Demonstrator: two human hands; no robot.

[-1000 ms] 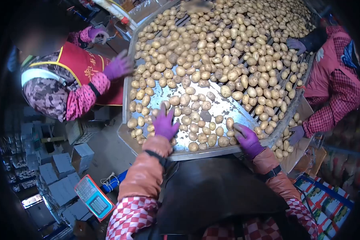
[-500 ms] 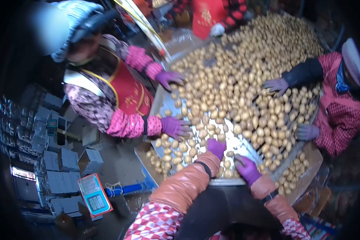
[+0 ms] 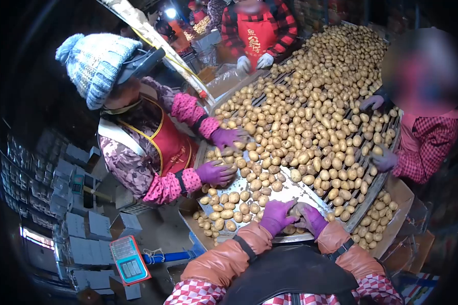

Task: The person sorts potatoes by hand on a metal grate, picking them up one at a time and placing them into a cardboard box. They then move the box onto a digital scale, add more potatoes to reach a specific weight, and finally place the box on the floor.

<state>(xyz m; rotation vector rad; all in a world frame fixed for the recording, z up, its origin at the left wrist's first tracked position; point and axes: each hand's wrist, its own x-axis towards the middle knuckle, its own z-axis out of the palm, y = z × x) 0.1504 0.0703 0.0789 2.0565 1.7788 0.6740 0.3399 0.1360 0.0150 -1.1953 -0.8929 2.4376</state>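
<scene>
My left hand, in a purple glove, is at the near end of a metal sorting table. Its fingers curl inward toward my right hand, whose glove has greyish fingertips. The two hands almost meet, both closed; whatever lies between their fingers is hidden. Just under them, a few potatoes show by the front edge. Loose potatoes lie on the bare metal left of my hands, and a dense layer of potatoes covers the slatted part beyond.
A co-worker's purple gloves touch potatoes at the left side. Another co-worker's gloved hand is at the right edge; a third person's white gloves are at the back. Boxes of potatoes flank the table. A scale stands lower left.
My left hand has drawn back from the potatoes toward my right hand, and the two are now close together. The co-worker's hands at left have shifted, and the view has tilted up.
</scene>
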